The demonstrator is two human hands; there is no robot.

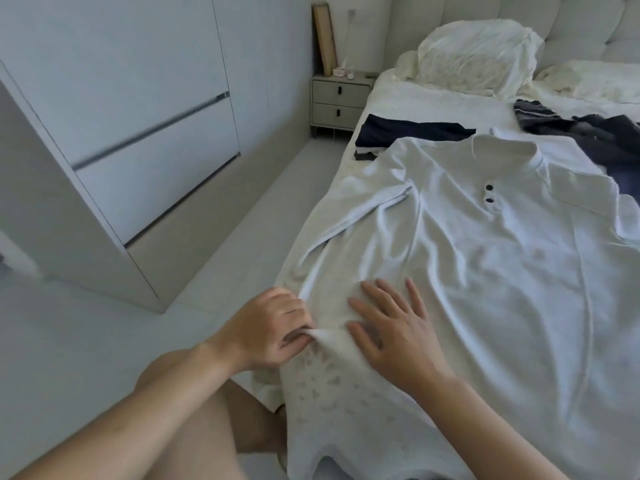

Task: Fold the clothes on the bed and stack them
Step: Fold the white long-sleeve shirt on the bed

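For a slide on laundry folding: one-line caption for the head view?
Left hand pinches the white shirt's edge while the right hand presses it flat on the bed.

Soft, even daylight, fairly bright with a cool bluish cast; source not visible. Shadows faint, only shallow ones in the folds of the white shirt (485, 271) and under the forearms. No hard glare, but the pillow (478, 53) and bed (433, 102) linen run near-white with little texture. Strong wide-angle bending: wardrobe (121, 133) lines curve and lean at left edge. Overall soft, slightly smeared detail; wardrobe handle groove shows motion blur, bottom corners mushy.
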